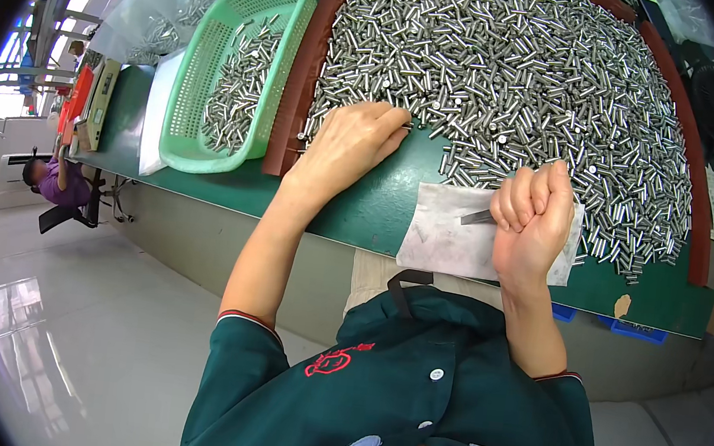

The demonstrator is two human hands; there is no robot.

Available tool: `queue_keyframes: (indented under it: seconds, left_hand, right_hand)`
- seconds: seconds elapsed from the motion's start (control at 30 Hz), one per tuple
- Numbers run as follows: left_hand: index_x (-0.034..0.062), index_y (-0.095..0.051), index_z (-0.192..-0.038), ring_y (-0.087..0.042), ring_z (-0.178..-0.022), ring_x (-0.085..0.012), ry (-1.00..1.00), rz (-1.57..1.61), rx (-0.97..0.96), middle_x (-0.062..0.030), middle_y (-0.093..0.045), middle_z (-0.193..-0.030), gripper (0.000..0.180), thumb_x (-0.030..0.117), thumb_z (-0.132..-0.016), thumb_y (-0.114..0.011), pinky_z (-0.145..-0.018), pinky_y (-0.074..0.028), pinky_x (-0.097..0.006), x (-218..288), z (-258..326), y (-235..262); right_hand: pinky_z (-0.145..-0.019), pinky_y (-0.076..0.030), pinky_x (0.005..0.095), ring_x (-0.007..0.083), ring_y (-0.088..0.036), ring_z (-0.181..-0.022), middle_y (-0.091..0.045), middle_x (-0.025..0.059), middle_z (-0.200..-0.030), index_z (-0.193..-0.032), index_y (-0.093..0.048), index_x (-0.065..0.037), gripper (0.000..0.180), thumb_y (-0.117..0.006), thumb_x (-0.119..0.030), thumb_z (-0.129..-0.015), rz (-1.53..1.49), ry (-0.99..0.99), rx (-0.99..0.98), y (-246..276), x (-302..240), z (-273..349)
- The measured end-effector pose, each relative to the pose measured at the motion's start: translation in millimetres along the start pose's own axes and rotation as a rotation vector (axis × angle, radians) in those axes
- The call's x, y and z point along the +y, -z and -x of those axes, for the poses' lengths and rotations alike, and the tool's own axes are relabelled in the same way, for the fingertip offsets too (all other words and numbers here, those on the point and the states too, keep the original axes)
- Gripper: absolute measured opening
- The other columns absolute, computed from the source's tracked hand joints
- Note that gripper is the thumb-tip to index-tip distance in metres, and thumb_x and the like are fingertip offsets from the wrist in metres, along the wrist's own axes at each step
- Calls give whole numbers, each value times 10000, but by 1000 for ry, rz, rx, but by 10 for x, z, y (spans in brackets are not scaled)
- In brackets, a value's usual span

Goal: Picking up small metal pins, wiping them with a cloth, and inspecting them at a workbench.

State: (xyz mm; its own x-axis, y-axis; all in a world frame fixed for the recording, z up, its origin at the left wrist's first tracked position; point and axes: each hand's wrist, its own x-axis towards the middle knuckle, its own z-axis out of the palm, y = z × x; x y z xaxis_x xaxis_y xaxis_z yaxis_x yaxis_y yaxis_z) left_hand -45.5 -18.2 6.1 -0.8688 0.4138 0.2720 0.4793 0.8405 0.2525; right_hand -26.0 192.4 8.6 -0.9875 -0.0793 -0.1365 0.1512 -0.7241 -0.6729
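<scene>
Dark green shirt [392,383] with 2 white buttons [431,400] showing and blue-lined collar fills the near view as a person sits at a green desk [367,211] spread with small metal pins [513,65]. The left hand [350,140] reaches to the near edge of the heap, its fingers [394,121] bent and held together against the pins; whether they grip 1 cannot be told. The right hand [536,220] is raised over a smudged white sheet [433,248], fingers curled closed around a slim grey tool [478,217], its flat end jutting out to the left above the sheet.

Pins lie in a dense, jumbled layer across the desk, bounded by 2 reddish-brown strips, a left strip [303,69] and a right strip [687,145]. Just outside the left strip stands a pale green plastic basket [179,109] with perforated sides, a smaller pile of similar pins [244,94] inside. Beyond it sit clear plastic bags [138,26], with more metal pieces showing through. Blue trays [635,330] show below the desk's near edge at right. At far left, well apart, a co-worker in purple [67,185] sits on a wheeled chair [94,200] above a shiny pale floor [131,304].
</scene>
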Motion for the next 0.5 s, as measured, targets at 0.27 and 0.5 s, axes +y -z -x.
queue_keyframes:
  seconds: [0.27,0.5]
  left_hand:
    - [20,-518,-760,-538,-566,-272,85,105,30,-112,-530,-636,83,76,-721,-566,-493,-418,-363,43,-23,-23]
    - [42,-506,-872,-296,-519,-36,586,1818,247,28,-409,-678,84,120,-841,-515,-444,-238,-167,300,194,-128]
  right_hand:
    - [-354,-167,214,61,-156,-381,-233,-25,-441,-567,-262,-131,379,-305,-261,-920,8,12,-29,0,-8,1]
    - [-362,-173,220,64,-181,-383,-261,-14,-444,-558,-262,-118,391,-308,-259,-920,10,-1,-23,-5,5,0]
